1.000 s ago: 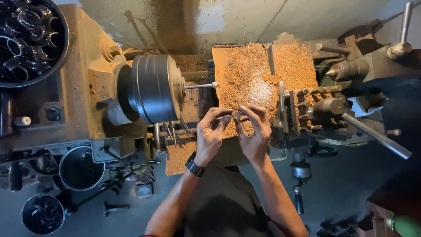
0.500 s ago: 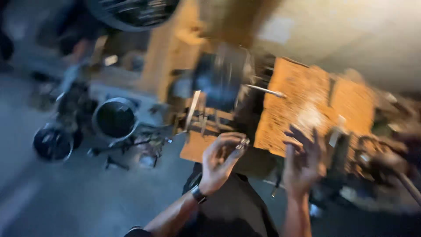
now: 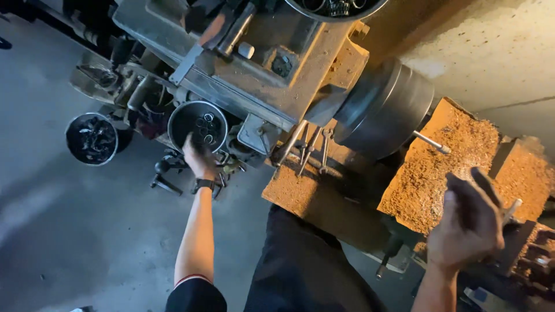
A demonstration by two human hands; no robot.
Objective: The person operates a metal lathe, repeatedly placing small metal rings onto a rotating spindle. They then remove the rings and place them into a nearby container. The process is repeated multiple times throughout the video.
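Bowls come first from the left: two round metal ones sit low beside the lathe, on the grey concrete floor (image 3: pixel 69 231). The farther-left round metal bowl of dark scrap (image 3: pixel 91 138) lies well apart from the large grey steel lathe chuck (image 3: pixel 384 110), the landmark here. The second round metal bowl holding a few small rings (image 3: pixel 198 124) sits nearer the chuck, still well to its left. The left hand (image 3: pixel 199 159), with one black wristband, reaches into this second bowl; its grip is curled over the rim, and whether it holds a ring cannot be told. Three slim metal levers (image 3: pixel 309 147) hang just below and left of the chuck. One thin steel rod (image 3: pixel 430 141) sticks out of the chuck's face to the right. Right of the chuck, two heaps of orange-brown swarf (image 3: pixel 445 173) cover the lathe bed. The right hand (image 3: pixel 471 228) hovers below and right of the chuck, above the swarf, its grip loosely closed around what looks like one small pale metal piece (image 3: pixel 511 209), blurred.
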